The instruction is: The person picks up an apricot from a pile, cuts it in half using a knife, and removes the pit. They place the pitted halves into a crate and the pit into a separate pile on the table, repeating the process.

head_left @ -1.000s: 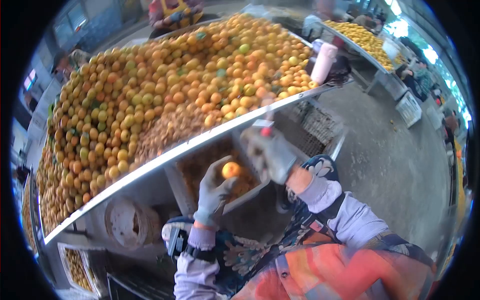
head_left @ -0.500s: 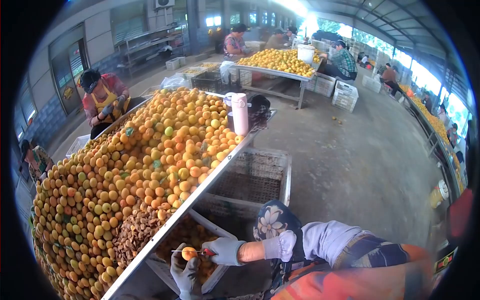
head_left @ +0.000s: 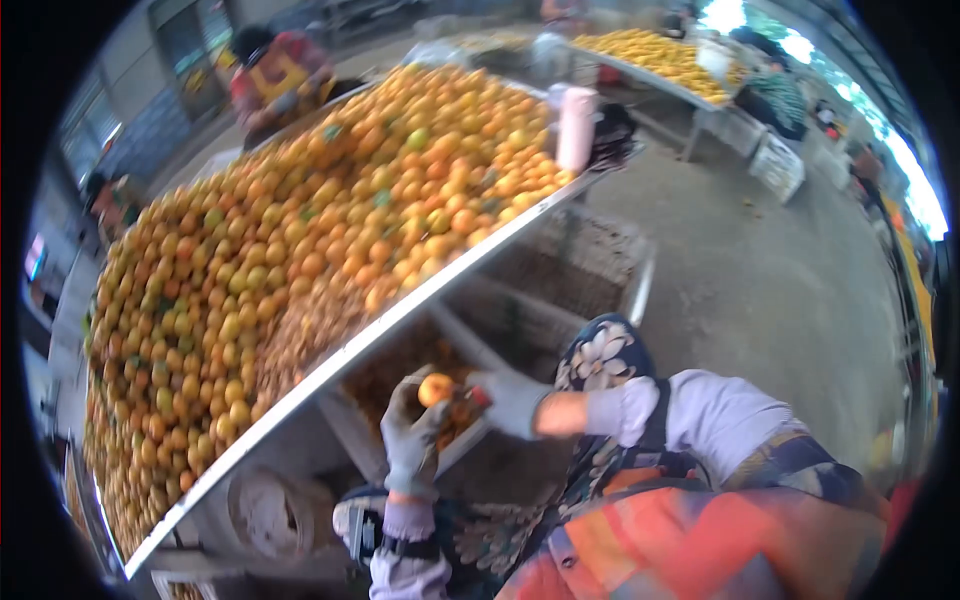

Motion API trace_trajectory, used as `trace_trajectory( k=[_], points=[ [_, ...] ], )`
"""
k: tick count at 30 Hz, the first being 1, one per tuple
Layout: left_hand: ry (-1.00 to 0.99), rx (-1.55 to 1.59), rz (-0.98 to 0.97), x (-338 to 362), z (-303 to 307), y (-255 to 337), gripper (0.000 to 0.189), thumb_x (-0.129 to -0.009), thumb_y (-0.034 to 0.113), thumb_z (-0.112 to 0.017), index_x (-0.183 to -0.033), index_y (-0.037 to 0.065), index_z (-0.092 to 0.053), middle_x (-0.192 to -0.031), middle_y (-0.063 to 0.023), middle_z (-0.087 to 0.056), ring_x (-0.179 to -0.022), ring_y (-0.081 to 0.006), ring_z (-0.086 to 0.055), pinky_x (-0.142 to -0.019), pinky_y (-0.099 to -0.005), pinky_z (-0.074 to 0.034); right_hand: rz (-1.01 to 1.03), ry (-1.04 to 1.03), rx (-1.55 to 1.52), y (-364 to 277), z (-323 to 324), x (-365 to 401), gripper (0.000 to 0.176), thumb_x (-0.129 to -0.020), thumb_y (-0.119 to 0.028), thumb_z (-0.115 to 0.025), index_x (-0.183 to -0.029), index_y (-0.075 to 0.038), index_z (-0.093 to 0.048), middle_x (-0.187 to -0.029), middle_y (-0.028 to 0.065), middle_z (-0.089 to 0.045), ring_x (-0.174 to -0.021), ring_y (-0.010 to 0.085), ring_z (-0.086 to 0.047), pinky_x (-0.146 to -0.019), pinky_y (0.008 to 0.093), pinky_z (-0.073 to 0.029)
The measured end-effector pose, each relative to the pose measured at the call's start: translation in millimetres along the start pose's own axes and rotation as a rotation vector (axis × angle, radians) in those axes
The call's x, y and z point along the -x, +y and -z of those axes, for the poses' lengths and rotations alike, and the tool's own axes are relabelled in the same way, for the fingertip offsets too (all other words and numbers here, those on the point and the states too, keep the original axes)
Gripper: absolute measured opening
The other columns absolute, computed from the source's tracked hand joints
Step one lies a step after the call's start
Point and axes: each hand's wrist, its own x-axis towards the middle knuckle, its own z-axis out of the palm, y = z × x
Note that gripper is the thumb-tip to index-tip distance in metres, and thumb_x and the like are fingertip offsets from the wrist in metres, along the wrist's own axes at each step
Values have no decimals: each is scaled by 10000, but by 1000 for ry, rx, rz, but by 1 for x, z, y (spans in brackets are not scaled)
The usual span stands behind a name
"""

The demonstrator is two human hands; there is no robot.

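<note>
My left hand (head_left: 410, 440), in a grey glove, holds a small orange fruit (head_left: 435, 388) up at fingertip height. My right hand (head_left: 510, 402), also gloved in grey, grips a small red-handled tool (head_left: 478, 396) pressed against the right side of that fruit. Both hands work over a crate of fruit pieces (head_left: 400, 365) that stands under the table's edge. A big heap of orange and yellow fruit (head_left: 300, 230) covers the metal table (head_left: 330, 360) to my left.
A pink bottle (head_left: 576, 128) stands at the table's far corner. An empty mesh crate (head_left: 580, 265) lies on the concrete floor beyond my hands. A person in a red top (head_left: 275, 75) works across the table. A second fruit table (head_left: 660, 55) stands further back.
The view has swung down and blurred. Both hands stay on the fruit, the tool still against it; they now sit higher and nearer the middle of the view.
</note>
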Motion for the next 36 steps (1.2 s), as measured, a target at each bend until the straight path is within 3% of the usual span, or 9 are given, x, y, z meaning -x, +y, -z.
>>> trace_trajectory(
  k=[1,2,6,11,13,20,30,32,36],
  points=[
    [21,33,105,-1,1,1,501,-786,45,-755,-1226,-38,-530,-1097,-70,-607,-981,-157,-603,-900,-284,-485,115,58,23,8,-2,-1,80,-852,-114,-519,-877,-43,-545,-779,227,-576,-755,405,-590,-625,436,-445],
    [31,73,206,-2,3,2,515,-780,55,-766,-1229,-36,-530,-1096,-70,-610,-980,-154,-605,-897,-281,-488,5,24,28,0,0,-1,97,-865,-141,-529,-882,-47,-544,-778,230,-573,-760,429,-581,-626,451,-445],
    [-14,8,-41,-3,1,1,533,-770,54,-776,-1236,-32,-531,-1098,-70,-615,-986,-153,-607,-897,-281,-492,-39,-44,37,-13,12,-2,109,-851,-145,-551,-898,-47,-541,-785,234,-586,-799,451,-581,-644,471,-449],
    [51,154,210,-3,0,10,528,-772,47,-771,-1239,-29,-537,-1115,-73,-617,-996,-163,-612,-898,-293,-504,-56,-73,77,-24,19,-3,128,-837,-144,-568,-915,-45,-546,-814,245,-596,-849,462,-578,-682,473,-457],
    [61,175,234,-3,-4,20,517,-778,45,-765,-1238,-27,-540,-1110,-74,-620,-991,-163,-615,-884,-290,-510,-96,-85,49,-25,17,-2,126,-839,-124,-567,-931,-37,-560,-806,219,-611,-812,394,-624,-688,438,-472],
    [82,336,346,-3,2,11,462,-824,62,-723,-1241,-24,-543,-1077,-75,-627,-943,-149,-615,-831,-264,-514,-126,59,-197,7,-38,-8,135,-852,-152,-500,-906,-46,-564,-842,230,-620,-858,436,-590,-726,466,-444],
    [145,217,161,-5,3,-8,448,-874,132,-688,-1262,-19,-526,-1063,-63,-620,-931,-130,-605,-828,-259,-496,-100,17,-104,-6,-23,-20,178,-886,-201,-509,-952,-57,-591,-883,207,-643,-872,405,-607,-759,443,-463],
    [67,89,1,-4,6,-20,450,-900,148,-662,-1282,-23,-498,-1069,-69,-615,-926,-140,-613,-831,-266,-503,-79,164,-313,0,-56,-16,180,-866,-85,-531,-1023,-20,-590,-925,104,-647,-829,192,-614,-749,336,-490],
    [207,404,317,0,-1,10,459,-917,159,-641,-1305,-18,-472,-1069,-76,-607,-931,-151,-615,-838,-278,-512,-186,105,-141,4,-75,-17,194,-870,-113,-540,-1033,-23,-595,-895,109,-647,-844,176,-613,-767,323,-487]
  ],
)
